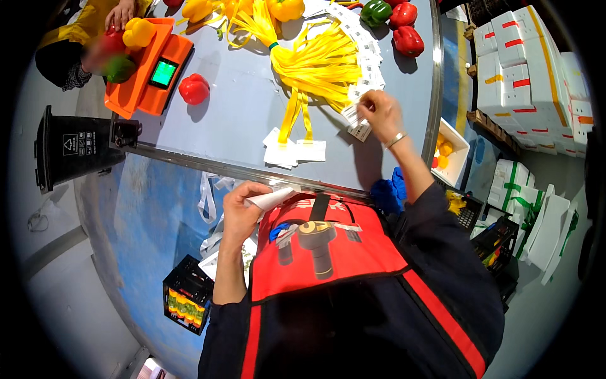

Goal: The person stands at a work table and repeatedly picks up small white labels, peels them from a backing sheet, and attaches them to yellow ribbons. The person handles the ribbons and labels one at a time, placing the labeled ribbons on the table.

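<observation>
My left hand (239, 211) is at the table's front edge, its fingers closed on a folded piece of white paper (272, 199). Over the table, my right hand (384, 116) pinches at the edge of a printed white label (351, 114), slightly blurred. That label lies among many others fanned along the ends of a bundle of yellow straps (317, 66), which a green band ties together. Between my hands, two yellow straps (296, 111) run forward to a few white labels (289, 152) lying flat on the grey tabletop (227, 128).
A red bell pepper (194, 89) sits beside an orange scale (158, 80). Across from me, another person's hand (120, 15) is at peppers on the scale's tray. More peppers (407, 41) lie at the right edge. A black bin (78, 147) and white foam boxes (521, 80) flank the table.
</observation>
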Available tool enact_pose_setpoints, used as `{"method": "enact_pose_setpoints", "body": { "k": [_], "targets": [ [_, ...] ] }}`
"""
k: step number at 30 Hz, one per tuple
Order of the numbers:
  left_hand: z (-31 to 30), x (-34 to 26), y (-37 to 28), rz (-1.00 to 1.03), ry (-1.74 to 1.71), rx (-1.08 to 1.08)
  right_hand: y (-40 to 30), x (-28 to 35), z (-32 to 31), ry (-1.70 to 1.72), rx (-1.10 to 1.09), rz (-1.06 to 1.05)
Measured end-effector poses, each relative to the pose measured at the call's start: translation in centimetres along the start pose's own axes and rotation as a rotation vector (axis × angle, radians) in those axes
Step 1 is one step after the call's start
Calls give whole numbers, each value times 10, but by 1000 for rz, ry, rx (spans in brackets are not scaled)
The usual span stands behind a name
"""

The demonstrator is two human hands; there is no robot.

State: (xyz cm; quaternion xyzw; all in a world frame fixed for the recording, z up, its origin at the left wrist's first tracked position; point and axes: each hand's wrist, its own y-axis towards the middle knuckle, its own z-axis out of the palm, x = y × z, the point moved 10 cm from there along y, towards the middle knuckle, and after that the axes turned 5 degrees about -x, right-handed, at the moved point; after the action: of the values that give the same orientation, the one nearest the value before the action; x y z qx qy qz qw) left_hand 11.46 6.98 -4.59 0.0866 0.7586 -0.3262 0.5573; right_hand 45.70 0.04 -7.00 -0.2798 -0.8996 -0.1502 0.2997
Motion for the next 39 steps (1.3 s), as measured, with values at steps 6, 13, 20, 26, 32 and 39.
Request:
{"method": "enact_pose_setpoints", "body": {
  "k": [6,13,20,26,32,39],
  "targets": [
    [9,-12,7,62,-93,39,32,-33,30,-381,151,-36],
    [-13,-21,9,130,-131,-55,33,-39,35,-327,99,-13],
    [-33,-25,3,190,-150,-69,15,6,43,-309,107,-157],
    [-24,-25,0,162,-80,-6,-90,177,84,937,872,165],
    [-28,6,-2,131,227,80,-106,174,69,805,504,64],
    [-29,28,-3,67,102,84,-91,15,81,832,219,615]
  ]
}}
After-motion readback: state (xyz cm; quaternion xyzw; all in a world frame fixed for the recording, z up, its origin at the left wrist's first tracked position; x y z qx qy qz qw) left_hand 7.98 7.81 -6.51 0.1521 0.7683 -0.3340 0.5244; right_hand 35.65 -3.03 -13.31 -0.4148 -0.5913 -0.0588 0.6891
